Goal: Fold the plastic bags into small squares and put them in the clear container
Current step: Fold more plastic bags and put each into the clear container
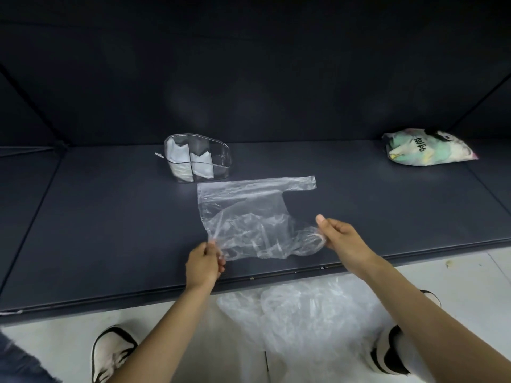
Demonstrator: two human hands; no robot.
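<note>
One clear bag (243, 211) lies on the dark bench (110, 217), thin and crinkled, its far handle flat, its near edge lifted. The left hand (204, 262) pinches the near corner; the right hand (336, 234) pinches the near handle. One container (197, 157) behind holds two folded bags (188, 158).

Both forearms bare, no sleeves reaching the wrists, no watch or rings seen. Left hand (205, 261) and right hand (338, 236) ungloved; thumbnail on the right hand short and plain. Footwear: white sneakers with black trim, left shoe (112, 352) with white laces, right shoe (387, 355) partly hidden. White sock (402, 346) above the right shoe.
</note>
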